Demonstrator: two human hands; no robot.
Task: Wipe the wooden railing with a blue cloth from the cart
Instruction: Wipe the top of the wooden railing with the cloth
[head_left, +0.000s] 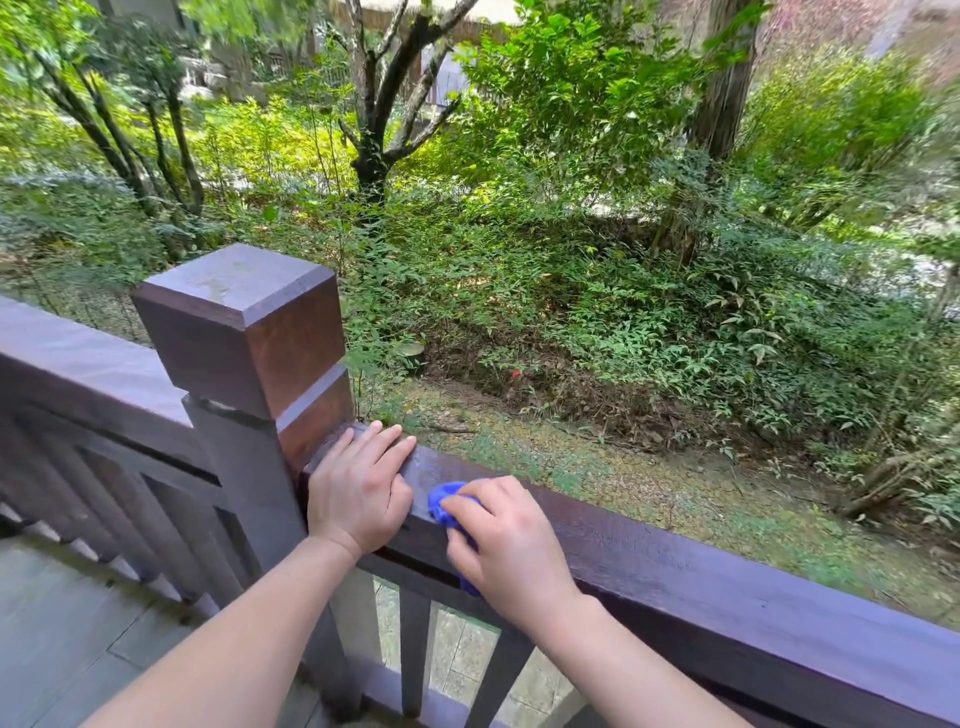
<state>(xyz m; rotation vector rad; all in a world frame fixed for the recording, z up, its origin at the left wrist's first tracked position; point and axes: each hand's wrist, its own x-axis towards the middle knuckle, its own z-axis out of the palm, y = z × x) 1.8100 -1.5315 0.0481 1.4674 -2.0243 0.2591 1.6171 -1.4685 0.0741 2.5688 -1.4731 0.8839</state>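
Two bare hands rest on the dark wooden top rail (675, 551) of a porch railing, side by side but not touching. The left hand (358, 493) lies flat and open on the rail, fingers spread forward, right against the square corner post (249, 343) that rises just to its left. The right hand (506, 540) is closed around a bunched blue cloth (445, 501), pressing it onto the top and near face of the rail; blue shows past the fingertips toward the left hand and a little below the palm. Beyond the right hand the rail runs on with a faint sheen, its brown-purple stain streaked. Below the hands stand vertical balusters (415, 649), and grey floor boards (72, 613) lie under the left forearm. Past the hands the ground drops to a mossy bank, thick green shrubs (597, 312) and tree trunks (379, 109).
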